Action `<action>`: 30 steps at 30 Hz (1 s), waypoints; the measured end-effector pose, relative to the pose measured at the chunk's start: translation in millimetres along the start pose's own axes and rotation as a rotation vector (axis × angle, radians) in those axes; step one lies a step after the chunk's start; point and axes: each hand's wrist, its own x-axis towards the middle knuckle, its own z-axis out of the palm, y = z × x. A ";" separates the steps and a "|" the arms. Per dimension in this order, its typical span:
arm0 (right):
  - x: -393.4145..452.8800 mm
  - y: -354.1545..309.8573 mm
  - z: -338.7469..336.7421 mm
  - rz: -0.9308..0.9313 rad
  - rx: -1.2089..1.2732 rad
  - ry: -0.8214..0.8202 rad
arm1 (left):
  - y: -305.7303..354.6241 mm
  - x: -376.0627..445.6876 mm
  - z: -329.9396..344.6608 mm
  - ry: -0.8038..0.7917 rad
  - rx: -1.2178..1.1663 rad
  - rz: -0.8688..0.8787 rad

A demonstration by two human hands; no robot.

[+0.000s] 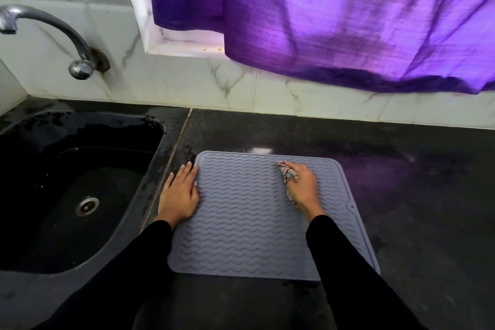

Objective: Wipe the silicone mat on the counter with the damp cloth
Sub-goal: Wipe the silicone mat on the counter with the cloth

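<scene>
No text, label, brand, number or sign can be read anywhere in the view. Only a wave pattern is seen on the grey silicone mat [246, 220], and no letters are printed on it.

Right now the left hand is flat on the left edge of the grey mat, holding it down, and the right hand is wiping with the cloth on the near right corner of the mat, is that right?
Not quite. The right hand presses the cloth on the far right part of the mat, not the near corner. The left hand does lie flat on the left edge. The head view shows it.
</scene>
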 end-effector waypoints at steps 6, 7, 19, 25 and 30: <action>7.3 -33.9 -8.6 0.461 0.726 0.268 | 2.6 -0.1 -3.1 -0.024 0.001 -0.014; 8.3 -37.5 -4.3 0.423 0.611 0.277 | 2.7 -0.1 -3.1 -0.025 0.004 -0.016; -3.6 -39.5 58.8 -0.125 -0.463 -0.071 | 4.0 -2.0 -3.1 -0.004 0.007 -0.006; 11.1 -34.7 50.9 -0.140 -0.292 -0.120 | 5.5 -1.9 -3.7 -0.001 0.017 0.006; 14.5 -40.7 35.2 0.007 0.066 -0.154 | 4.2 -1.6 -4.8 -0.006 0.004 0.002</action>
